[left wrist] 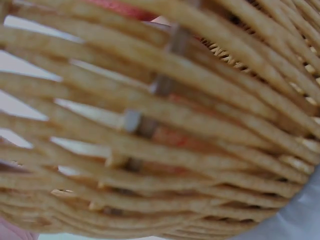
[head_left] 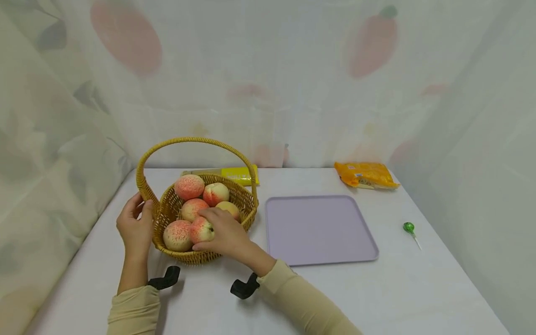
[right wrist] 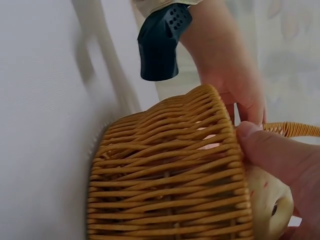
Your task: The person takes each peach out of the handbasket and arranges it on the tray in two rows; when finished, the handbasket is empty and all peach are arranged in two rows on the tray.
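Note:
A wicker basket [head_left: 188, 257] with a tall arched handle stands at the left of the table and holds several red-speckled peaches [head_left: 177, 236]. At the basket's left side, my left hand [head_left: 136, 228] pinches the handle near its base between thumb and fingers. My right hand [head_left: 228, 232] reaches over the front rim and grips a pale peach [head_left: 200, 230] with a red blush, thumb toward the rim. In the right wrist view this peach [right wrist: 267, 200] shows just past the woven rim. Wickerwork [left wrist: 165, 120] fills the left wrist view, with reddish fruit behind its gaps.
Right of the basket lies a flat lilac tray [head_left: 318, 230]. An orange packet [head_left: 366, 175] is at the back right, and a green lollipop [head_left: 409, 227] near the right edge. Behind the basket lies a yellow package [head_left: 240, 175]. Patterned curtains [head_left: 293, 93] enclose the table.

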Demonstrator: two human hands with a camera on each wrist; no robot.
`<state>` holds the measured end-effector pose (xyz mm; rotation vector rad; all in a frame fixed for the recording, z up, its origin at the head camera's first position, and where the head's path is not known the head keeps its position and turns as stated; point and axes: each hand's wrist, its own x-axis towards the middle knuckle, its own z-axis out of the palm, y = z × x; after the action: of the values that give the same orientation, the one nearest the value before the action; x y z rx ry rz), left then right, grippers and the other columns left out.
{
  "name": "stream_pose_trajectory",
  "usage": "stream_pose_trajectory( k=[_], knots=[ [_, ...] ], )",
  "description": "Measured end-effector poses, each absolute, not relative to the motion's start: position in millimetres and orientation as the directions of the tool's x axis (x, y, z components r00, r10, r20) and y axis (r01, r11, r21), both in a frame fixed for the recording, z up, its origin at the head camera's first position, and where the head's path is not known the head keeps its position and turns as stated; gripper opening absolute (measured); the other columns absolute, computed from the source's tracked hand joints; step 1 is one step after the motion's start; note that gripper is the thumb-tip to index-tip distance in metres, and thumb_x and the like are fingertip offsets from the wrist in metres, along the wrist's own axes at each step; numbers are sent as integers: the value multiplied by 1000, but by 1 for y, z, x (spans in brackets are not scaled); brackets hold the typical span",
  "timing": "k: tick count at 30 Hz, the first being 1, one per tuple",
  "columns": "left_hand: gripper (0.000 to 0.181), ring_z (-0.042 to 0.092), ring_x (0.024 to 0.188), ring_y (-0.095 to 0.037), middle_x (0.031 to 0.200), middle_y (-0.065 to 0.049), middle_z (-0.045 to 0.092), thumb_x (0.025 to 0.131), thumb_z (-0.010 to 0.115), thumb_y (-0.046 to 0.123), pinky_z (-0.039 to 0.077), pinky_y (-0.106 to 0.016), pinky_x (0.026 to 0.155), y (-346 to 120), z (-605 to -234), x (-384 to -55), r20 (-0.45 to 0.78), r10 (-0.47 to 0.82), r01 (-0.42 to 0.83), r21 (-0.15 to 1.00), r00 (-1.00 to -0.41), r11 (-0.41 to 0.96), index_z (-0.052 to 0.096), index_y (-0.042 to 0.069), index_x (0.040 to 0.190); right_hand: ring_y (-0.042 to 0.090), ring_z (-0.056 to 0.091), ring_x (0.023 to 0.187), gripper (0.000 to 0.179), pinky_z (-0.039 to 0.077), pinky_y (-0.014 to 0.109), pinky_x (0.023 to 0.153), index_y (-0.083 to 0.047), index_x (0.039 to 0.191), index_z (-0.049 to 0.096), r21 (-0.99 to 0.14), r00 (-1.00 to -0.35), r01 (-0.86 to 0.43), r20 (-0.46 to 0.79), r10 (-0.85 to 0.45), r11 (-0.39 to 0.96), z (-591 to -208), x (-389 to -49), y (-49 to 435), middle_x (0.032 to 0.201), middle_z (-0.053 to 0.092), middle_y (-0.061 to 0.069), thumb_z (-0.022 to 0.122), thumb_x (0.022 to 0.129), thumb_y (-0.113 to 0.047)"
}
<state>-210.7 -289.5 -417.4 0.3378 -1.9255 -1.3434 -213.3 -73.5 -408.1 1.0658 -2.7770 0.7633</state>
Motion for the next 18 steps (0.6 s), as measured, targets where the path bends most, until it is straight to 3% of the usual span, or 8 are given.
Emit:
stream_pose_trajectory(
  k=[7, 13, 18],
  knots=[
    [30, 57, 91, -1, 112, -2, 63, 91, 58, 16, 43, -11, 73, -289, -417, -211, 436, -579, 211, 885, -689, 415, 62, 12, 121, 14, 47, 111, 72, 46, 26, 79, -23, 131, 48, -413, -792, -598, 172, -586, 687, -401, -214, -78, 126, 50, -5, 71, 71, -56],
    [31, 57, 95, -2, 114, -2, 62, 92, 57, 16, 43, -10, 72, -290, -417, -211, 409, -590, 182, 896, -696, 406, 62, 14, 122, 14, 48, 110, 69, 46, 26, 80, -22, 129, 50, -411, -795, -595, 173, -582, 690, -399, -215, -80, 125, 52, -3, 73, 71, -51],
    [33, 58, 96, -4, 116, -7, 61, 91, 57, 12, 44, -10, 72, -292, -416, -211, 399, -588, 174, 899, -703, 402, 60, 11, 123, 12, 48, 110, 65, 41, 24, 88, -19, 125, 52, -442, -787, -607, 216, -579, 660, -400, -216, -79, 119, 54, -5, 74, 71, -47]
  ],
)
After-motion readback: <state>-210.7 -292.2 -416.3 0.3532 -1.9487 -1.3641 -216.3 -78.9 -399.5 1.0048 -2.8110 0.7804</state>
